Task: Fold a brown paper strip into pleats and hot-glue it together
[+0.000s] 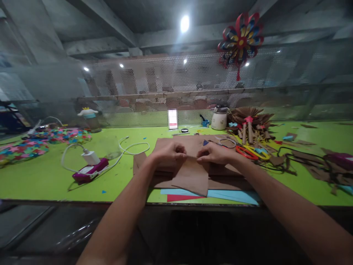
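Between my two hands is a piece of brown paper (192,175), its far edge pinched and its near end hanging toward the table's front. My left hand (173,151) is closed on the left part of that edge. Fingers bent, my right hand (213,153) grips the same edge a little to the right. Beneath lie larger brown paper sheets (165,145), stacked flat. Light blue paper strips (234,195) and a red paper piece (182,198) stick out from under the stack at the near edge.
Scissors with red and yellow handles (252,151) lie right of the stack. Left are a purple power strip (91,170) with a white charger (90,157) and cable. A phone (173,119), a white jar (219,118) and folded-paper fans (249,114) stand at the back. Colourful paper stars (24,150) lie far left.
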A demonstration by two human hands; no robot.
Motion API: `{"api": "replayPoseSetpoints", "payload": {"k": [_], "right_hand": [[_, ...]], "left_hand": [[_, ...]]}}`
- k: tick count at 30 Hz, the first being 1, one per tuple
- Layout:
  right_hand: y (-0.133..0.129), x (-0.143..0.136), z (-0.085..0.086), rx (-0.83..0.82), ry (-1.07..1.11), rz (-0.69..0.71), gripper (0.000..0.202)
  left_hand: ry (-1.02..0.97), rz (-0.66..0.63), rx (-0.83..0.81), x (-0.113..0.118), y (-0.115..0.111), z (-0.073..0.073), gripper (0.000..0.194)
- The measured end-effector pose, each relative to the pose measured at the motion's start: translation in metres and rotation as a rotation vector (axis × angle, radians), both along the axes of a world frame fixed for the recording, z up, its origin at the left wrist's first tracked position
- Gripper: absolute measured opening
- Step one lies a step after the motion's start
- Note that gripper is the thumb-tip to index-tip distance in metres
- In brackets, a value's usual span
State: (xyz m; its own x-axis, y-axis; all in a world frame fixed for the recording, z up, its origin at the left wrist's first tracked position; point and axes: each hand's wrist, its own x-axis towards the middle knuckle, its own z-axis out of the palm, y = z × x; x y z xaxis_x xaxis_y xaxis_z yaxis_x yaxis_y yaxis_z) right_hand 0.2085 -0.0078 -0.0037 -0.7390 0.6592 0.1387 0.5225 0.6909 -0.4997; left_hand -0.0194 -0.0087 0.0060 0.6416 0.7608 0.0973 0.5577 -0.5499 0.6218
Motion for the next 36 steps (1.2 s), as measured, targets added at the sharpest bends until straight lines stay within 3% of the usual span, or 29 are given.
{"api": "replayPoseSetpoints", "payload": {"k": [10,18,23,30,36], "right_hand": [[0.010,-0.010,-0.025,0.157,-0.094,-0.006,0.022],[0.006,-0.008,-0.026,0.228,-0.141,0.000,0.019],[0.000,-0.008,-0.020,0.214,-0.180,-0.041,0.017],[-0.002,-0.005,-0.017,0.243,-0.239,-0.043,0.017],[-0.003,-0.001,-0.013,0.225,-0.276,-0.037,0.018]], "left_hand": [[0.324,0.066,0.094,0.012,-0.004,-0.011,0.021],[0.389,0.033,0.265,0.018,0.003,-0.030,0.021],[0.476,0.098,0.312,0.021,-0.005,-0.025,0.020],[0.549,0.040,0.409,0.027,-0.023,-0.008,0.018],[0.432,-0.035,0.417,0.022,-0.010,-0.022,0.015]]}}
